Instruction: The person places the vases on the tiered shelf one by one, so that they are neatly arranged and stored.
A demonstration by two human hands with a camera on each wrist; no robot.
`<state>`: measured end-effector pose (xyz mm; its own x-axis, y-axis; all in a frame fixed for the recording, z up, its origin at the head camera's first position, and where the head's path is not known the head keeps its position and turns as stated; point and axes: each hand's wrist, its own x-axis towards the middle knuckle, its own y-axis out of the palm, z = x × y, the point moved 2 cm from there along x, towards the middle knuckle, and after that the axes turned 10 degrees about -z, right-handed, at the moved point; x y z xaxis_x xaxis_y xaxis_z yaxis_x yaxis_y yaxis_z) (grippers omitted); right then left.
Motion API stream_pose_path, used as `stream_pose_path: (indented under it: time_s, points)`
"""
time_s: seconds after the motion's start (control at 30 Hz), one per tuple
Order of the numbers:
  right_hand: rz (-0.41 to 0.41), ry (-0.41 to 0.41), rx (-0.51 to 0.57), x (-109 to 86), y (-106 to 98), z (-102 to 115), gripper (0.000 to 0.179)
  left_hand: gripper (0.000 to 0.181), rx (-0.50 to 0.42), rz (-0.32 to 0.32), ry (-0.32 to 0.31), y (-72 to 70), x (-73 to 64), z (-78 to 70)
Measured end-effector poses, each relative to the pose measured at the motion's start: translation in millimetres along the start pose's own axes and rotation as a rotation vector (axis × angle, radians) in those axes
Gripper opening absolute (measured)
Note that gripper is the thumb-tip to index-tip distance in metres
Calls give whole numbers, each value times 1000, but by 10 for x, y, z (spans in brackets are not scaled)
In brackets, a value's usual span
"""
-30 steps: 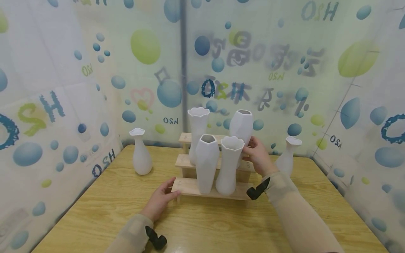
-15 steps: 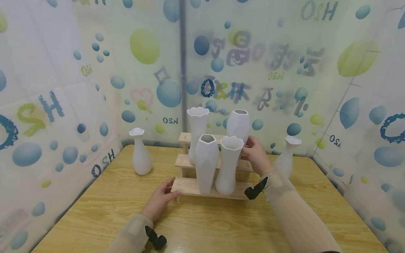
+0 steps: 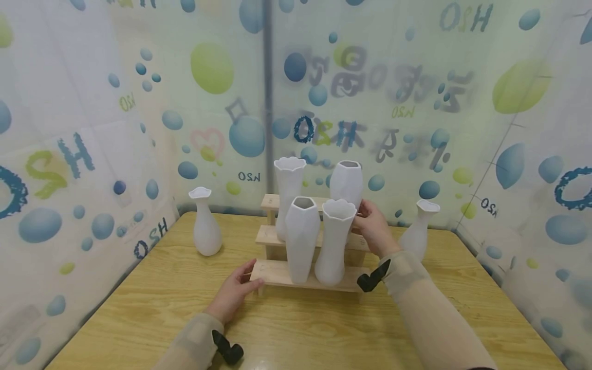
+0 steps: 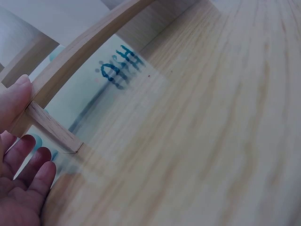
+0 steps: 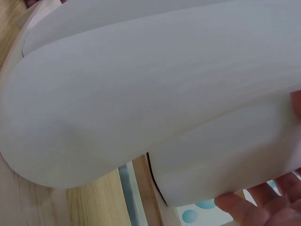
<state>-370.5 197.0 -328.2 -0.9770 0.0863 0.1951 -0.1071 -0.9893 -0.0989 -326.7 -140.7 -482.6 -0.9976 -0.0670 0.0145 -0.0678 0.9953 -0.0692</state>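
Observation:
A three-tier wooden stand (image 3: 273,270) bears several white vases. My left hand (image 3: 233,293) holds the left end of its bottom tier. In the left wrist view the thumb lies over the shelf end (image 4: 56,70), and the other fingers curl below, beside the leg (image 4: 54,127). My right hand (image 3: 375,228) grips a faceted white vase (image 3: 347,180) at the right of the middle tier; a scallop-rimmed vase (image 3: 336,241) partly hides it. In the right wrist view this front vase (image 5: 117,94) covers much of the gripped vase (image 5: 211,160), with fingertips (image 5: 228,200) against its side.
Another faceted vase (image 3: 302,236) stands on the bottom tier, and a tall scallop-rimmed vase (image 3: 289,187) behind it. Narrow-necked vases stand on the table (image 3: 300,329): one at left (image 3: 207,231), one at right (image 3: 416,234) behind my right forearm. Patterned curtains (image 3: 213,113) surround the table.
The faceted vase in my right hand has shifted a little to the left along the stand, and the hand has moved with it. My left hand has stayed on the stand's end.

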Motion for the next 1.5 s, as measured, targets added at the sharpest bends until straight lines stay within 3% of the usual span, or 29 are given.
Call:
stream_pose_path:
  time_s: [0.67,1.03,1.5]
  points:
    - [85,-56,-14,49,-60,-69,57,70,3,9,6,-15,-5,2]
    - [43,-40,-36,4,-66,-101,60,70,-6,17,9,-16,-3,6]
    - [65,-12,-37,-103,-197,-233,70,70,-3,7,8,-6,11,17]
